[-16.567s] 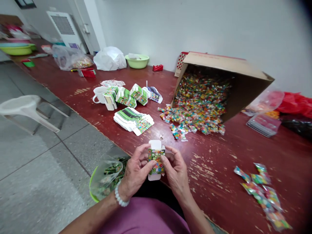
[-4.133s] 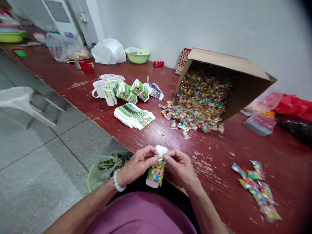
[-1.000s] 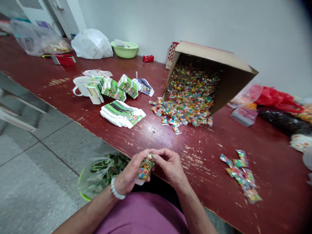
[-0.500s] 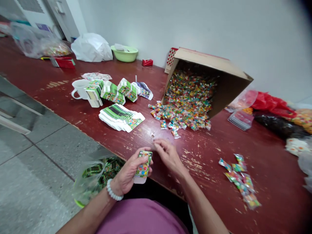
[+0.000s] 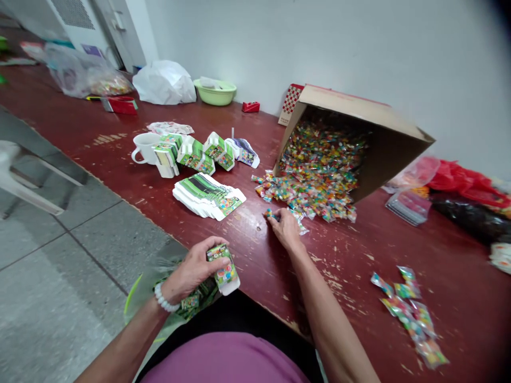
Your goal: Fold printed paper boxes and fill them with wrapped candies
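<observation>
My left hand [image 5: 191,268] is closed round a small colourful printed carton [image 5: 222,269], held off the table's front edge above a bag-lined green basin [image 5: 133,300] that holds more such cartons. My right hand [image 5: 284,226] reaches forward onto the red table [image 5: 351,255] and pinches a small candy packet [image 5: 272,215] at the near edge of the spilled pile. The candy packets [image 5: 315,175] pour out of a tipped cardboard box [image 5: 367,130].
A stack of flat unfolded cartons [image 5: 207,195] lies left of centre, with several folded cartons [image 5: 199,151] and a white mug [image 5: 144,148] behind it. A strip of packets [image 5: 407,308] lies at right. Bags, a green bowl [image 5: 215,91] and a white stool [image 5: 19,178] stand further off.
My right hand has left the carton and reached forward to the candy pile. My left hand has carried the closed carton down and left, over the basin.
</observation>
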{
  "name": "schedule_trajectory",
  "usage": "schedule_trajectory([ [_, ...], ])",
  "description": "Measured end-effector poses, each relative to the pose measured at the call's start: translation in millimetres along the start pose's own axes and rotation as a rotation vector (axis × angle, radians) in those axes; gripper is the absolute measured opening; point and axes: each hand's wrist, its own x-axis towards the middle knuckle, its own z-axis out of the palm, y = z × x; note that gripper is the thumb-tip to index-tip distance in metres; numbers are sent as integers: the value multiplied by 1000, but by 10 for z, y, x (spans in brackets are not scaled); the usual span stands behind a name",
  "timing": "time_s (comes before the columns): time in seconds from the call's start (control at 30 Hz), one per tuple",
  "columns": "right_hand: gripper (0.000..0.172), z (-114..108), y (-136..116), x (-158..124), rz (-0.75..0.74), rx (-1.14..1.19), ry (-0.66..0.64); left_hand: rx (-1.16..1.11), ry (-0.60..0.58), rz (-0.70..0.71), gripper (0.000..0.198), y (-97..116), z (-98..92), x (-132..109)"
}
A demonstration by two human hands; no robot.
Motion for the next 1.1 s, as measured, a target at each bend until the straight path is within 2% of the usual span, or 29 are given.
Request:
schedule_trajectory([
  [0.1,23,-55,-10,-280,7,161,-125,-43,80,-25,40,-15,-62,38],
  [0.23,33,-180,-73,-821,14,411,-320,-315,177,-4,46,-26,-42,31],
  [0.3,32,-252,-108,-1054,31,605,-439,-420,140,-11,44,-16,-10,-9],
  [0.4,24,-335,-150,-1242,-35,583,-436,-474,-8,-47,41,-7,47,-95],
  [0.53,19,-397,-189,-1246,-196,473,-361,-464,-191,-94,46,-44,137,-194],
  [0.63,33,-419,-218,-1203,-181,548,-351,-392,-382,-144,53,-74,223,-237],
  [0.73,24,-440,-230,-1174,-129,562,-360,-368,-520,-166,49,-80,304,-257],
  [0.87,10,-491,-229,-1176,-133,471,-344,-358,-496,-115,45,-71,378,-269],
  [1.03,9,-496,-308,-1260,-203,394,-400,-266,-406,-53,34,-49,475,-280],
  [1.1,12,-469,-336,-1290,-275,328,-367,-295,-350,-74,30,-44,511,-270],
])
